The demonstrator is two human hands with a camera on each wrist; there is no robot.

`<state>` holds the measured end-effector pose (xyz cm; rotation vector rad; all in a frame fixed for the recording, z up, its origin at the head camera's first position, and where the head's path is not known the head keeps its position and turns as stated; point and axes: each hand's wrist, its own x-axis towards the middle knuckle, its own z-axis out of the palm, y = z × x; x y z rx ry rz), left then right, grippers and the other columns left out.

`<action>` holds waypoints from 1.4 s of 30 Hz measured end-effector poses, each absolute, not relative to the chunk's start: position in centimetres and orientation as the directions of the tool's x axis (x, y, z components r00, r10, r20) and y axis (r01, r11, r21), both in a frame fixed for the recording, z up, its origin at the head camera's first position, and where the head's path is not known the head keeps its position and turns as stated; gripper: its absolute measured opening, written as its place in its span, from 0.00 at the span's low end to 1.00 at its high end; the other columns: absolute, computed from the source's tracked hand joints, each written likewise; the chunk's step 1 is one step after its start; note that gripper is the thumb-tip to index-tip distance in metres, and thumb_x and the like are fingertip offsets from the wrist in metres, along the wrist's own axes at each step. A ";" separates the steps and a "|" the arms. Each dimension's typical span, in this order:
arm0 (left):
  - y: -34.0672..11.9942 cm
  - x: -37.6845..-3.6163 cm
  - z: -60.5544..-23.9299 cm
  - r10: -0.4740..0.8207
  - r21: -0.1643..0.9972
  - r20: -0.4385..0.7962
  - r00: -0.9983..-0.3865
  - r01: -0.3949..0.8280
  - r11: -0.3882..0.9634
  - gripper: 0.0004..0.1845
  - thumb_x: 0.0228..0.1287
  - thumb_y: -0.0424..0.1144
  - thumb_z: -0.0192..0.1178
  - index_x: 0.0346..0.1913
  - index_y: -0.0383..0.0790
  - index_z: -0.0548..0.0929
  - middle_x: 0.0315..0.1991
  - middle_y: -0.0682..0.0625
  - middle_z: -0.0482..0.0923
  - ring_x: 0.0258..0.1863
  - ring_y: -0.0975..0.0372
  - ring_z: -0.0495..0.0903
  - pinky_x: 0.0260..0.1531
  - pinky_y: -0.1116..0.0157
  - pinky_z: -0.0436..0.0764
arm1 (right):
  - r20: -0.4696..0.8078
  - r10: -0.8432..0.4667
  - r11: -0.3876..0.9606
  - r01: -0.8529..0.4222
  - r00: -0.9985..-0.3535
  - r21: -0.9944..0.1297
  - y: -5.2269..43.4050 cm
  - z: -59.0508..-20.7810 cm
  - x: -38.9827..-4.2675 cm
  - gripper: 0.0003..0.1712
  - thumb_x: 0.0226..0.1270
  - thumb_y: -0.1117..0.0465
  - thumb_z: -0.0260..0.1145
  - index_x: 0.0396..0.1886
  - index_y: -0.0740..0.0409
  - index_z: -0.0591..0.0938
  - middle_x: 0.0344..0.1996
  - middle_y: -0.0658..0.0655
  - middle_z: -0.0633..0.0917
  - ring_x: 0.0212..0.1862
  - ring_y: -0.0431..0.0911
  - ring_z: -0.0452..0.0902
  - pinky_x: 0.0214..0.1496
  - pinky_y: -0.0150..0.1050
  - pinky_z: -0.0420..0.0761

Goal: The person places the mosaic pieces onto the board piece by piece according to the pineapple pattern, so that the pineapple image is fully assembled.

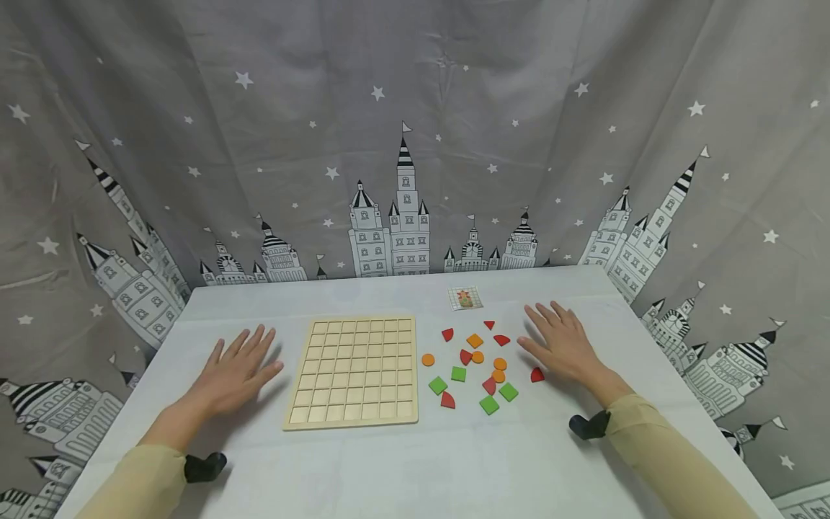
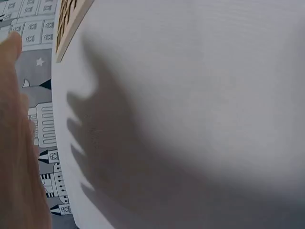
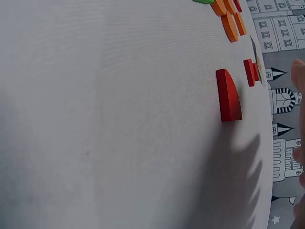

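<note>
The left hand [image 1: 230, 376] is held spread and released beside the board [image 1: 353, 372]. The right hand [image 1: 563, 344] (likewise released) is held near the coloured pieces [image 1: 458, 374], scattered on the desk [image 1: 389, 476] beside that board.

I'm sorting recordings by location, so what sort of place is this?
Probably an indoor tabletop play area: a white table holding a pale rectangular wooden grid board and small flat red, orange and green pieces, with a grey fabric curtain printed with castles and stars behind it.
</note>
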<state>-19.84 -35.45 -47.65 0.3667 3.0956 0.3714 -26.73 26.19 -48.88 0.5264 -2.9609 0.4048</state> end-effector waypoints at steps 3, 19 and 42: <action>-35.3 -19.1 -47.7 0.272 0.263 0.028 -0.962 0.270 0.926 0.44 0.76 0.63 0.48 0.81 0.37 0.54 0.80 0.34 0.48 0.78 0.35 0.46 0.73 0.31 0.38 | 0.139 -0.321 0.897 -0.348 -0.937 -0.274 25.9 -48.9 -26.9 0.46 0.75 0.33 0.55 0.81 0.56 0.59 0.77 0.67 0.63 0.79 0.67 0.46 0.79 0.67 0.42; -34.2 -16.6 -48.9 0.383 0.362 0.032 -0.923 0.368 0.856 0.54 0.56 0.69 0.68 0.78 0.41 0.64 0.79 0.41 0.58 0.77 0.38 0.52 0.74 0.35 0.50 | 0.040 -0.268 0.848 -0.255 -0.963 -0.465 23.9 -49.5 -27.8 0.47 0.73 0.35 0.60 0.81 0.54 0.59 0.75 0.67 0.65 0.75 0.66 0.55 0.74 0.71 0.57; -32.7 -16.3 -49.7 0.465 0.259 0.087 -0.881 0.471 0.843 0.55 0.49 0.79 0.63 0.71 0.41 0.73 0.78 0.44 0.61 0.76 0.42 0.59 0.75 0.39 0.52 | 0.046 -0.273 0.863 -0.266 -0.961 -0.429 22.4 -50.2 -29.3 0.40 0.71 0.39 0.65 0.75 0.54 0.71 0.71 0.67 0.72 0.71 0.67 0.61 0.73 0.68 0.60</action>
